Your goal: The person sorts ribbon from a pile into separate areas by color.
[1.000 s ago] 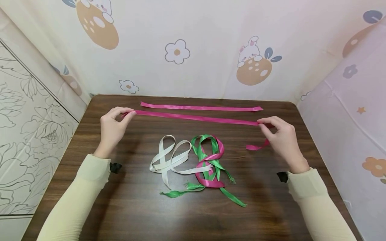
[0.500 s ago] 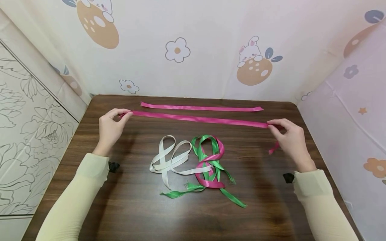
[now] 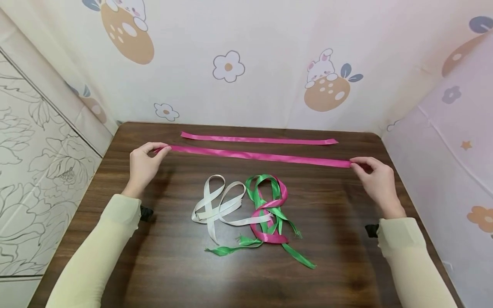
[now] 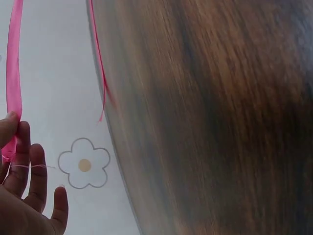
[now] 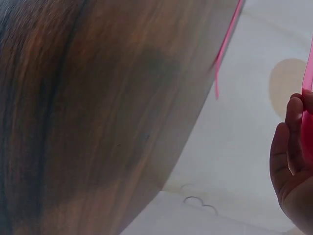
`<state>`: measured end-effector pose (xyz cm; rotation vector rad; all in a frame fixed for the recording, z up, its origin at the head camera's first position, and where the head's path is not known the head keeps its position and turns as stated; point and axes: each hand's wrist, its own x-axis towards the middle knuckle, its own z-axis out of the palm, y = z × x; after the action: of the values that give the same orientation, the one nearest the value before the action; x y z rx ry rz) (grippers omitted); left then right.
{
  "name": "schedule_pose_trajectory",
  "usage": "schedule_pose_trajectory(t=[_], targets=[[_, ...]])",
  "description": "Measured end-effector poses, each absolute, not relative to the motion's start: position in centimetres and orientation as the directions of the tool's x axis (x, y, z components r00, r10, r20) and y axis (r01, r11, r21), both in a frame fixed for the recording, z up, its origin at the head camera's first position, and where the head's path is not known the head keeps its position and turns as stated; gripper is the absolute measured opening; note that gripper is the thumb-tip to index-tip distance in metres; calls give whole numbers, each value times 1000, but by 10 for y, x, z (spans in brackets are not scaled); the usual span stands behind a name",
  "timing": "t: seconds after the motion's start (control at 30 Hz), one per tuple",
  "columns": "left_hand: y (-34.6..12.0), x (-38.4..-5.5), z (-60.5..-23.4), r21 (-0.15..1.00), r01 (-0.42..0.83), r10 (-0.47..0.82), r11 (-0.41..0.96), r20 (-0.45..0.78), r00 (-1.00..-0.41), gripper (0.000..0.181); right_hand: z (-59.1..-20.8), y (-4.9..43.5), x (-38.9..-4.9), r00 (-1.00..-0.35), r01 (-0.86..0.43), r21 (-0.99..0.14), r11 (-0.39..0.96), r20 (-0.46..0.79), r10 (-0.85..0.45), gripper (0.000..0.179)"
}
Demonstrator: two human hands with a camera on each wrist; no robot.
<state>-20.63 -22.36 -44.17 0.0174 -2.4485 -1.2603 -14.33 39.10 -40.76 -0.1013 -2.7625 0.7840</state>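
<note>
A pink satin ribbon (image 3: pixel 258 156) is stretched nearly straight between both hands over the back half of the table. My left hand (image 3: pixel 143 167) pinches its left end between thumb and fingers; in the left wrist view a short tail and a loose thread show at that hand (image 4: pixel 24 181). My right hand (image 3: pixel 377 182) pinches the ribbon near its right end, and in the right wrist view the hand (image 5: pixel 293 161) is partly cut off at the edge. Behind the stretched one, a second pink ribbon (image 3: pixel 258 140) lies flat along the table's back edge.
In the table's middle lie a looped white ribbon (image 3: pixel 209 209) and, touching it, a tangle of green ribbon (image 3: pixel 298 256) and pink ribbon (image 3: pixel 279 239). The dark wooden table (image 3: pixel 231 286) meets a printed curtain (image 3: pixel 265 85) at its back.
My right hand has slid rightward along the ribbon, so the stretched length is longer and its hanging tail no longer shows in the head view. The left hand has barely moved.
</note>
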Motion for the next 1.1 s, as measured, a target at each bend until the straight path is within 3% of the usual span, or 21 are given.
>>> schedule_pose_trajectory(t=[0.6, 1.1], targets=[[-222, -240, -448, 737, 121, -132, 665, 275, -952, 28, -424, 419, -185, -959, 164, -527, 834, 113, 260, 44], [-216, -267, -459, 755, 8, -170, 655, 158, -973, 30, -437, 417, -225, -961, 171, -485, 858, 111, 254, 36]])
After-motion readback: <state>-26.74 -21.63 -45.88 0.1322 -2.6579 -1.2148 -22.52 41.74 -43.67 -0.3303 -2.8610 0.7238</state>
